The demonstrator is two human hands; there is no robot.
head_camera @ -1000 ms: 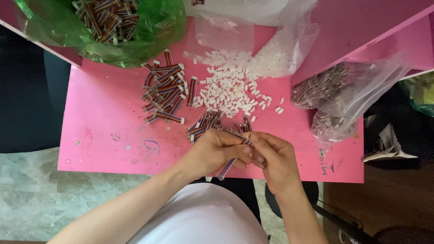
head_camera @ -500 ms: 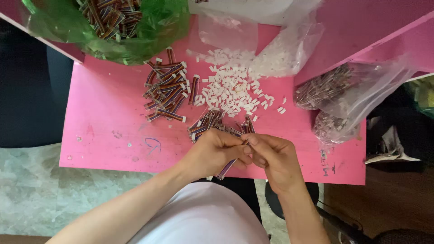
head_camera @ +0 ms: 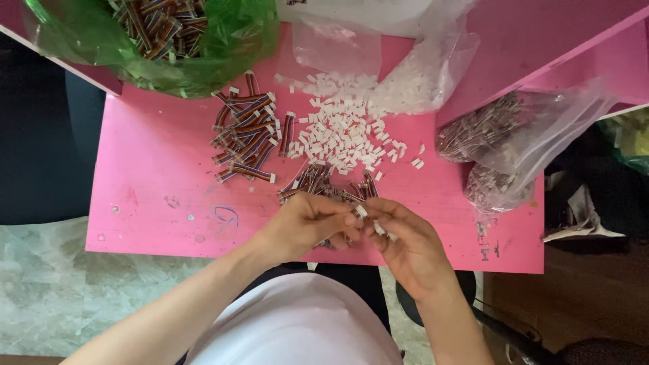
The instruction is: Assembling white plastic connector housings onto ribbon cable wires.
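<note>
My left hand [head_camera: 307, 223] and my right hand [head_camera: 405, 243] meet over the front edge of a pink table [head_camera: 155, 196]. Between the fingertips of both I pinch a short striped wire piece with a small white plug [head_camera: 362, 211] at its end. Just beyond my fingers lies a small heap of striped wire pieces [head_camera: 324, 184]. Farther back sit a bigger pile of the same wire pieces [head_camera: 247, 135] and a spread of small white plugs [head_camera: 341, 132].
A green plastic bag [head_camera: 169, 40] full of wire pieces sits at the back left. A clear bag [head_camera: 405, 81] of white plugs lies at the back middle. Clear bags [head_camera: 514, 142] of dark wire parts rest at the right edge. Pink partitions rise on both sides.
Both hands have stayed in the same spot; the fingers have shifted slightly on the wire piece. The view has drifted a little.
</note>
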